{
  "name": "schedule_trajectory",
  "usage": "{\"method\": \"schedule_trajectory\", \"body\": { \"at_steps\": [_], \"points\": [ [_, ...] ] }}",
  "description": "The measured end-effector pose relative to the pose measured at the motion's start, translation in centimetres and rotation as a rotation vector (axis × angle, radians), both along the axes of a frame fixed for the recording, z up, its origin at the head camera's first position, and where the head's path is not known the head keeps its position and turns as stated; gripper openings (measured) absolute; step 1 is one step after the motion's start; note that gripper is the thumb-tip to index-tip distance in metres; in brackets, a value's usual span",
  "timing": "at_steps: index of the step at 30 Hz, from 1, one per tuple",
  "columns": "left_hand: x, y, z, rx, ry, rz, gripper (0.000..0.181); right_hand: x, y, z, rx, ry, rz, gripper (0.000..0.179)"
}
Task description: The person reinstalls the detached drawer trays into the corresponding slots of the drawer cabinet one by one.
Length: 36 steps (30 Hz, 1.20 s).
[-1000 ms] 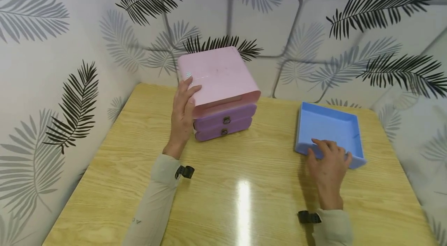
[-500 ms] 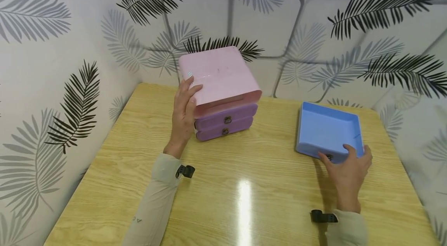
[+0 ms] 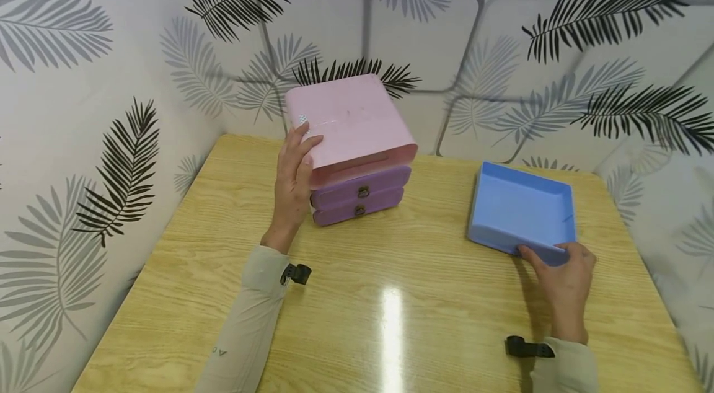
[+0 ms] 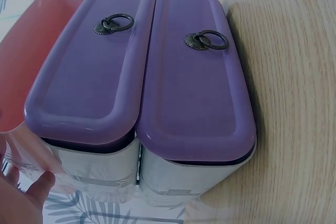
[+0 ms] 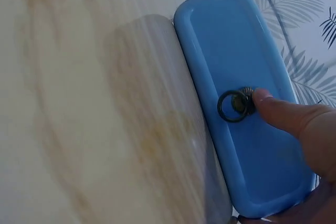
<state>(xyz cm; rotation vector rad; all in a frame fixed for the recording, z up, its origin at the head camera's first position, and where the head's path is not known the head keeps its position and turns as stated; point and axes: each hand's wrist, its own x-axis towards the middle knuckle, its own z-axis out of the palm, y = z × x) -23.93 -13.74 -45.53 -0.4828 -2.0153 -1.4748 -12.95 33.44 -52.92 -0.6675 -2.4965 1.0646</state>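
A pink drawer unit (image 3: 346, 117) stands at the back left of the table, its top slot hollow. Two purple drawers (image 4: 194, 82) with ring pulls fill the levels below. My left hand (image 3: 290, 185) lies along its left side, fingers reaching onto the top and thumb near the front edge. At the right, a blue drawer (image 3: 521, 204), open-topped, is held by my right hand (image 3: 569, 278) at its front right corner. In the right wrist view the thumb presses beside the ring pull (image 5: 233, 106); the fingers go behind the drawer, partly hidden.
The wooden table (image 3: 334, 294) reaches back to a leaf-patterned wall (image 3: 424, 52), which also runs along both sides. Bare tabletop separates the drawer unit from the blue drawer.
My right hand has slid right along the blue drawer's front to its corner and taken a grip. The drawer has shifted slightly left. My left hand stays on the pink unit.
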Motion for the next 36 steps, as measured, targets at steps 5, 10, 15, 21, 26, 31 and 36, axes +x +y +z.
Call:
{"method": "schedule_trajectory", "body": {
  "at_steps": [5,10,15,21,26,31,36],
  "points": [
    [0.2,0.3,0.3,0.007,0.008,0.006,0.040,0.2,0.0,-0.4,-0.027,0.065,0.021,0.048],
    [1.1,0.7,1.4,0.025,-0.004,0.000,0.039,0.4,-0.6,-0.3,-0.093,0.082,0.057,0.045],
    [1.2,0.7,1.5,0.020,-0.005,0.006,0.038,0.5,-2.1,0.6,-0.207,0.102,0.140,0.045],
    [0.2,0.1,0.1,-0.001,0.012,0.003,0.040,1.3,-3.6,2.1,-0.288,0.180,0.262,0.040],
    [-0.2,0.3,-0.3,-0.009,0.014,-0.006,0.040,2.7,-4.2,3.1,-0.305,0.267,0.336,0.036],
    [0.0,0.5,-0.3,-0.016,-0.013,0.000,0.039,4.0,-4.9,3.6,-0.322,0.331,0.364,0.034],
    [0.1,0.3,0.0,-0.013,-0.014,0.007,0.039,4.8,-5.9,4.0,-0.330,0.386,0.434,0.036]
  ]
}}
